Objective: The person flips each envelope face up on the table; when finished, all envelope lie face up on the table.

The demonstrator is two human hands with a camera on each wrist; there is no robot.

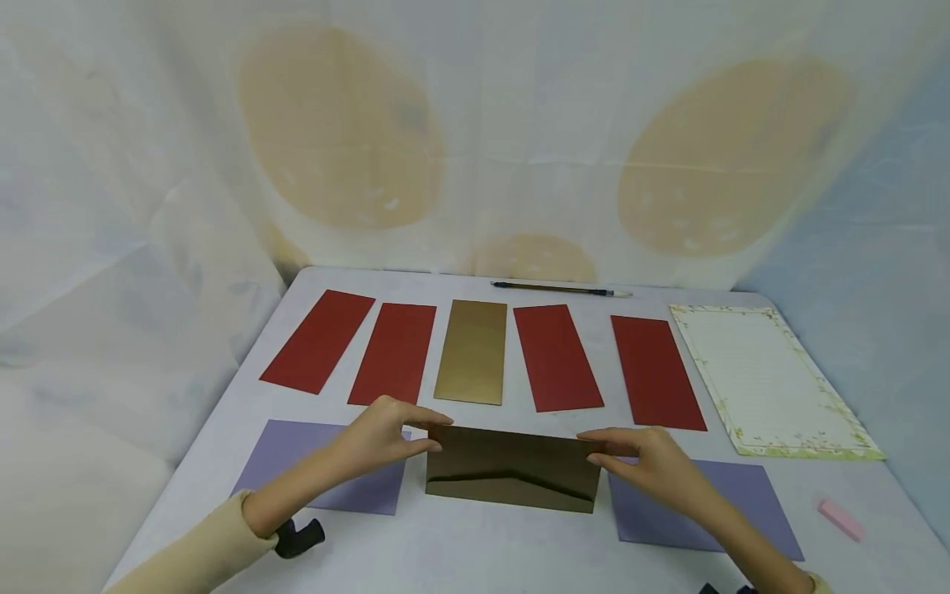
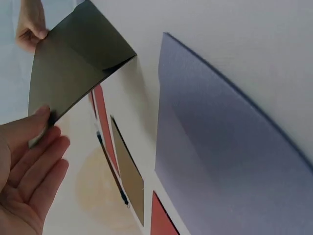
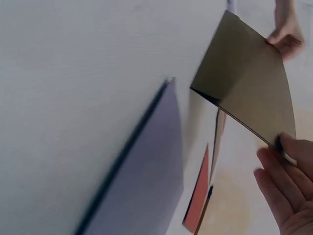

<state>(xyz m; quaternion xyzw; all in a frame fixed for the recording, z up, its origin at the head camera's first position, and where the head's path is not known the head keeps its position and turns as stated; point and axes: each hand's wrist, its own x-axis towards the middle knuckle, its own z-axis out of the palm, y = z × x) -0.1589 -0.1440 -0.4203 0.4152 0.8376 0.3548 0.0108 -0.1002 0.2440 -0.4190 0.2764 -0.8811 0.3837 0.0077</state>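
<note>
- Beige sleeves (image 1: 200, 549) reach in from the bottom corners, nearest the viewer, with a dark strap (image 1: 297, 538) at the left wrist.
- Left hand (image 1: 386, 433): thumb and fingers pinch the upper left corner of a brown envelope (image 1: 512, 452).
- Right hand (image 1: 646, 462): thumb and fingers pinch its upper right corner the same way.
- Brown envelope: held between the hands, tilted up, its long axis running left to right. Its flap lies along the lower long edge, the shallow peak pointing to the upper edge. Whether that lower edge touches the tabletop (image 1: 475, 553), I cannot tell.
- Counted: one brown envelope; behind it a row of one gold rectangle (image 1: 472, 355) and four red rectangles (image 1: 317, 342), two each side of the gold; two purple rectangles (image 1: 742, 487), one by each arm; one brush (image 1: 557, 287); one flower-bordered paper (image 1: 772, 379); one pink block (image 1: 842, 520).
- Edges and room: the brush lies along the far edge, before a patterned curtain (image 1: 534, 124); paper and pink block sit toward the right edge. White tabletop shows on the envelope's near side; narrow gaps separate it from the purple rectangles.
</note>
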